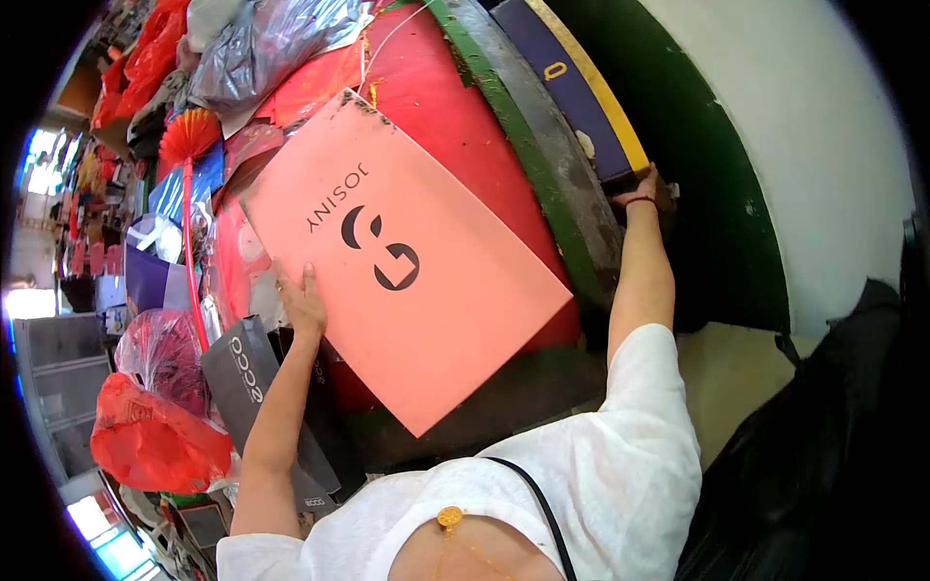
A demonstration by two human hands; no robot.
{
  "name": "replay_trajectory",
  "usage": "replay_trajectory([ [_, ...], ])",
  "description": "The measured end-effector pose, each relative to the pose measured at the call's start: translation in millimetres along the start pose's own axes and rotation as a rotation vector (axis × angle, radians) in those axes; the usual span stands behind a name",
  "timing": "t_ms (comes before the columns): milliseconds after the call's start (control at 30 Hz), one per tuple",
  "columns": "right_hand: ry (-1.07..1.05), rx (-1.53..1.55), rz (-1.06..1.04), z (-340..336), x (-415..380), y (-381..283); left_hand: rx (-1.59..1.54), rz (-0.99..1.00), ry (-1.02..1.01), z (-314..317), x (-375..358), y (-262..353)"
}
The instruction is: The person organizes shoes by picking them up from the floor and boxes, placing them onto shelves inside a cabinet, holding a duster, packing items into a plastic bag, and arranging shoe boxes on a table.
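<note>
A large pink box [446,300] printed JOSINY lies tilted in front of me, with dark specks of dirt along its far corner. My left hand [302,305] holds its left edge, thumb on the top face and the other fingers along the side. Further off to the right, my right hand [639,186] grips the near end of a long purple box [572,92] with a yellow edge. Part of that hand's grip is hidden behind the box end. A red covered surface [436,77] shows beneath and beyond the pink box.
Dark grey boxes [240,373] stand by my left forearm. Red plastic bags [155,436] and a red-handled duster [190,140] crowd the left side, with a grey plastic bag [257,58] farther back. A green edge [523,155] runs along the red surface; a green-and-white wall [775,126] rises at right.
</note>
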State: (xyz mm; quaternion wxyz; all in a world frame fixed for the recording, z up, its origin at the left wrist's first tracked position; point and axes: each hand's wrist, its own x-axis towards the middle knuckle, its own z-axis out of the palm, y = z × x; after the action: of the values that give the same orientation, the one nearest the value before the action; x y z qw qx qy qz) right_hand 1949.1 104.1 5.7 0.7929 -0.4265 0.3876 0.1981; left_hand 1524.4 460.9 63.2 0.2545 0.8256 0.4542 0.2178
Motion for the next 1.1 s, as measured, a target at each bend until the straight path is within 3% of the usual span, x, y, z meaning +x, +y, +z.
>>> replay_trajectory([
  [67,-0.297,0.172,0.001,-13.8,50.4,1.2,0.068,-0.015,0.003,1.1,0.5,0.5],
  [200,-0.353,0.172,0.005,-7.1,42.0,1.1,0.041,-0.044,-0.001,-0.9,2.1,9.1],
  [233,-0.392,0.165,0.003,-7.5,45.6,0.8,0.047,0.058,0.054,1.7,3.2,5.1],
  [367,-0.308,0.162,-0.047,16.3,20.5,-2.9,-0.014,-0.031,0.013,-0.5,2.8,8.4],
  [400,-0.254,0.222,0.05,27.8,0.4,-7.3,0.052,-0.003,0.039,1.4,4.2,2.1],
  [433,-0.322,0.125,0.049,29.8,-2.3,-13.4,0.079,0.03,0.066,4.0,6.8,-2.0],
  [533,-0.11,-0.049,0.089,73.9,-43.8,-44.2,-0.042,-0.037,0.006,0.2,4.9,3.8],
  [567,-0.301,-0.056,0.167,87.7,-55.3,-53.8,-0.036,-0.045,-0.011,-0.3,5.3,3.3],
  [600,-0.216,-0.079,0.152,104.0,-67.1,-54.9,-0.027,-0.03,0.0,-1.1,4.7,3.4],
  [633,0.115,0.062,0.277,131.0,-97.8,-53.6,-0.021,-0.014,0.009,-1.0,4.2,4.5],
  [800,0.25,0.147,0.238,183.2,-164.3,-18.1,-0.041,-0.066,0.012,10.8,9.1,-15.8],
  [933,0.257,0.262,0.245,186.3,-210.9,21.5,-0.071,-0.128,0.01,8.6,10.3,-9.9],
  [967,0.265,0.293,0.308,179.4,-217.1,29.6,-0.066,-0.164,-0.001,5.8,9.8,-6.1],
  [1100,0.25,0.266,0.248,141.6,-264.1,61.9,-0.091,-0.131,0.04,10.6,14.3,-9.2],
])
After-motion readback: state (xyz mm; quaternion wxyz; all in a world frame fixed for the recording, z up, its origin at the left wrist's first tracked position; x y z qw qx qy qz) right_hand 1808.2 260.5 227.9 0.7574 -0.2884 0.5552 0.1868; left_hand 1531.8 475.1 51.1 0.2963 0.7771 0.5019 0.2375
